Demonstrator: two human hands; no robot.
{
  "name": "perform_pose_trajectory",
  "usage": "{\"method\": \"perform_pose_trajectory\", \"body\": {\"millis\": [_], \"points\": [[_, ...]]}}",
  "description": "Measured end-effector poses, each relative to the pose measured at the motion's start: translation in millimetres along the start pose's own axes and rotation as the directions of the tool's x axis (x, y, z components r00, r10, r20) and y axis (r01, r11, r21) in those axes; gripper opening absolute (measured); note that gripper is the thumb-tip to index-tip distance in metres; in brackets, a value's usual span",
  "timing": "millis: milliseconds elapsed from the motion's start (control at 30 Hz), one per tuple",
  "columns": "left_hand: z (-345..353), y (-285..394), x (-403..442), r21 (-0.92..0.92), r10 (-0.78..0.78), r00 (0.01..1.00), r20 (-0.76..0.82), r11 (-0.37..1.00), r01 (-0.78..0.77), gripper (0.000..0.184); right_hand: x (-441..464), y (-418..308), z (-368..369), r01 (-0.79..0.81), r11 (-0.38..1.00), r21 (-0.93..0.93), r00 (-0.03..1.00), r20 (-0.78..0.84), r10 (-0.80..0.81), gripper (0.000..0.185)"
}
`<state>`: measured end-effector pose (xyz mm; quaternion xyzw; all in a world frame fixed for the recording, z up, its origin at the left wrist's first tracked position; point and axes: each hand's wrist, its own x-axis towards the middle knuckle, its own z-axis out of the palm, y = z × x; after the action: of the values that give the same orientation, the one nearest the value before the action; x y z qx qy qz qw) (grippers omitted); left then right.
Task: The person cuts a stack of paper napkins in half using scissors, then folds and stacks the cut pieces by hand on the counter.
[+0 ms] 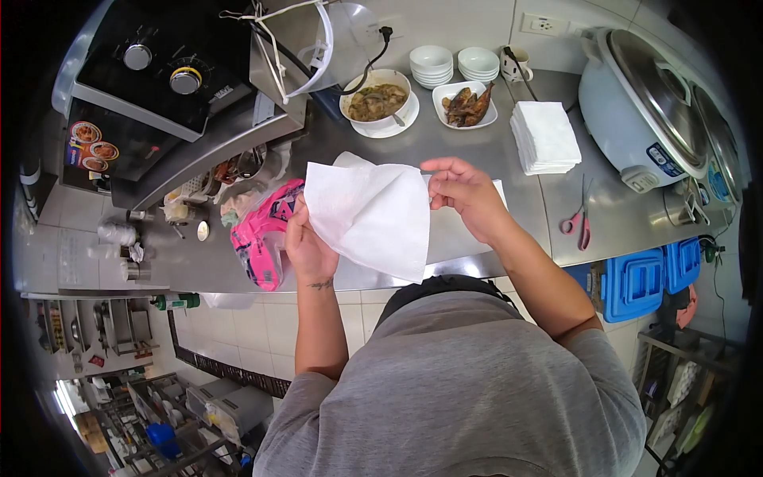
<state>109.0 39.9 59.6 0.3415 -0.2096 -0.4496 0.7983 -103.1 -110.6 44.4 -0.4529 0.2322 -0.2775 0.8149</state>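
Observation:
A white paper napkin (pixel 369 215), partly unfolded and creased, is held up over the front of the steel counter. My left hand (pixel 308 245) grips its left edge between thumb and fingers. At the right edge, my right hand (pixel 467 197) has its thumb and fingers closed on the paper, with the index finger extended along the upper corner. Part of another white sheet (pixel 499 191) shows on the counter behind my right hand. A neat stack of white napkins (pixel 547 137) lies further back to the right.
Pink plastic bag (pixel 266 238) lies left of my left hand. Red-handled scissors (pixel 579 222) rest at the right. Behind stand a bowl of stew (pixel 377 102), a dish of fried fish (pixel 467 107), stacked white bowls (pixel 431 63) and a large rice cooker (pixel 636 111). A microwave (pixel 151 71) sits upper left.

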Motion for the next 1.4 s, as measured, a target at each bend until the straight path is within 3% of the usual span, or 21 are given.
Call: {"method": "perform_pose_trajectory", "body": {"millis": [133, 233, 333, 433, 533, 567, 600, 633, 667, 700, 733, 800, 833, 900, 1000, 1033, 1100, 1200, 1233, 1333, 1400], "points": [[2.1, 2.7, -0.5, -0.055, -0.009, 1.0, -0.024, 0.998, 0.008, 0.034, 5.7, 9.2, -4.3, -0.009, 0.992, -0.128, 1.0, 0.011, 0.011, 0.027], [-5.0, 4.4, -0.3, -0.084, -0.019, 0.999, 0.04, 0.996, 0.022, 0.035, 8.4, 10.3, -4.8, -0.124, 0.992, 0.026, 0.991, -0.05, 0.125, 0.02], [-20.9, 1.1, 2.8, -0.19, -0.017, 0.992, 0.125, 0.981, 0.041, 0.044, 10.0, 12.1, 1.4, -0.051, 0.996, -0.078, 0.992, -0.12, 0.041, 0.019], [-22.3, -2.0, 1.8, -0.147, -0.103, 0.995, -0.005, 0.984, 0.102, 0.031, 16.5, 15.3, 0.0, 0.12, 0.961, -0.249, 0.976, -0.148, -0.16, 0.017], [-81.6, -29.4, 27.5, -0.126, -0.069, 0.995, -0.072, 0.99, 0.059, 0.032, 7.3, -3.9, 5.9, 0.288, 0.613, -0.736, 0.891, -0.029, -0.454, 0.015], [-118.9, -34.8, 32.9, 0.054, -0.124, 0.982, -0.14, 0.99, 0.133, 0.036, 4.3, -11.6, 6.7, 0.423, 0.379, -0.823, 0.82, 0.169, -0.547, 0.016], [-105.3, -33.3, 33.1, 0.27, 0.025, 0.993, -0.117, 0.963, 0.007, 0.039, 0.3, -19.4, 6.4, 0.527, 0.116, -0.842, 0.723, 0.373, -0.581, 0.017], [-72.8, -27.0, 30.1, 0.467, 0.164, 0.984, -0.064, 0.877, -0.116, 0.041, -3.9, -26.9, 7.3, 0.594, -0.154, -0.789, 0.611, 0.568, -0.551, 0.018], [-38.4, -18.9, 24.3, 0.637, 0.285, 0.959, 0.011, 0.737, -0.226, 0.044, -9.0, -34.1, 11.4, 0.61, -0.186, -0.77, 0.617, 0.61, -0.498, 0.019], [-0.6, -6.4, 17.6, 0.747, 0.32, 0.923, 0.215, 0.555, -0.366, 0.05, -14.9, -40.7, 17.2, 0.629, -0.214, -0.747, 0.621, 0.649, -0.44, 0.02], [34.4, 4.6, 11.2, 0.794, 0.304, 0.861, 0.409, 0.347, -0.499, 0.056, -21.1, -45.5, 22.6, 0.651, -0.236, -0.721, 0.623, 0.686, -0.375, 0.021], [75.0, 8.1, 7.8, 0.762, 0.158, 0.763, 0.627, 0.078, -0.642, 0.054, -30.3, -52.6, 30.5, 0.663, -0.253, -0.704, 0.625, 0.707, -0.332, 0.024], [77.1, -1.3, 10.8, 0.793, 0.06, 0.794, 0.605, 0.043, -0.607, 0.049, -34.6, -56.8, 34.0, 0.67, -0.264, -0.694, 0.621, 0.719, -0.312, 0.025], [74.0, -19.1, 17.6, 0.835, -0.137, 0.83, 0.541, -0.034, -0.549, 0.039, -52.6, -70.1, 30.7, 0.621, -0.169, -0.766, 0.662, 0.627, -0.41, 0.028], [63.6, -26.5, 14.0, 0.947, -0.217, 0.94, 0.263, 0.242, -0.21, 0.024, -77.0, -88.9, 15.9, 0.54, 0.037, -0.841, 0.679, 0.409, -0.609, 0.031], [53.9, -29.1, 13.3, 0.945, -0.269, 0.93, 0.25, 0.278, -0.173, 0.025, -83.6, -88.0, 8.3, 0.486, 0.197, -0.852, 0.726, 0.268, -0.633, 0.032], [30.3, -30.3, 12.3, 0.936, -0.372, 0.901, 0.221, 0.339, -0.09, 0.027, -93.3, -81.4, -9.8, 0.363, 0.504, -0.784, 0.797, -0.02, -0.604, 0.033], [15.4, -25.8, 13.9, 0.941, -0.556, 0.83, 0.037, 0.299, 0.159, 0.033, -91.0, -63.6, -46.5, 0.198, 0.833, -0.517, 0.91, -0.218, -0.352, 0.037], [1.1, -35.6, 15.4, 0.892, -0.578, 0.816, 0.02, 0.379, 0.247, 0.038, -86.5, -58.9, -50.7, 0.093, 0.859, -0.504, 0.915, -0.296, -0.273, 0.043], [-23.4, -68.0, 18.2, 0.831, -0.576, 0.815, -0.056, 0.426, 0.358, 0.037, -62.2, -12.9, -106.7, -0.001, 0.756, -0.655, 0.934, -0.272, -0.234, 0.042], [-31.2, -93.0, 21.3, 0.849, -0.541, 0.831, -0.131, 0.371, 0.376, 0.038, -43.7, 24.8, -137.0, -0.031, 0.758, -0.651, 0.927, -0.303, -0.222, 0.044]]}}
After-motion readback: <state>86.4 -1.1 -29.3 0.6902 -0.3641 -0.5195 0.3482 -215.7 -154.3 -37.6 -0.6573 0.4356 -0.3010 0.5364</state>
